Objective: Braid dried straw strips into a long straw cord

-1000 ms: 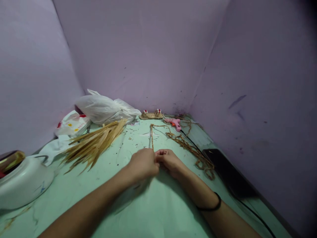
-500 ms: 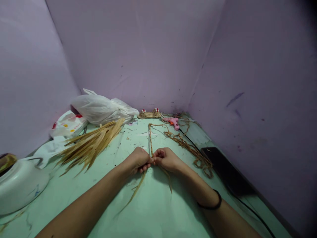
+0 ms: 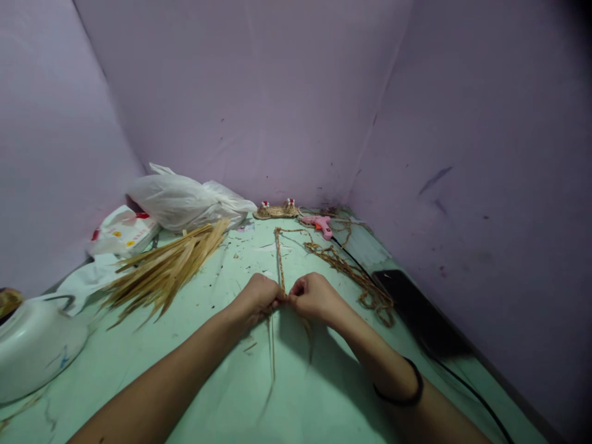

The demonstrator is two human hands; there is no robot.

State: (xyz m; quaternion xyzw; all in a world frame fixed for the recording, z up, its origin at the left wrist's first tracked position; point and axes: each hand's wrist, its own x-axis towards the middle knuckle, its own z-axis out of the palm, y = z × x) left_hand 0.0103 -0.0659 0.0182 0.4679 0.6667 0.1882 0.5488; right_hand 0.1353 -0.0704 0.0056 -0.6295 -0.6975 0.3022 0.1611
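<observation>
My left hand [image 3: 259, 298] and my right hand [image 3: 312, 296] meet in the middle of the pale green table [image 3: 185, 345], both closed in a pinch on the near end of a braided straw cord [image 3: 279, 256]. The cord runs straight away from my fingers toward the back wall. Loose straw strands [image 3: 272, 345] hang from my fingers toward me. A black band sits on my right wrist.
A bundle of dry straw [image 3: 161, 271] lies left of my hands. White plastic bags [image 3: 180, 202] and a white pot [image 3: 37, 339] stand at the left. A pink glue gun [image 3: 318, 224], a small woven piece [image 3: 276, 211], tangled braid [image 3: 361, 280] and a dark slab [image 3: 416, 308] lie right and back.
My hands have parted slightly and shifted a little away from me. The loose strands below them have swung from a slant to the left to hanging nearly straight toward me.
</observation>
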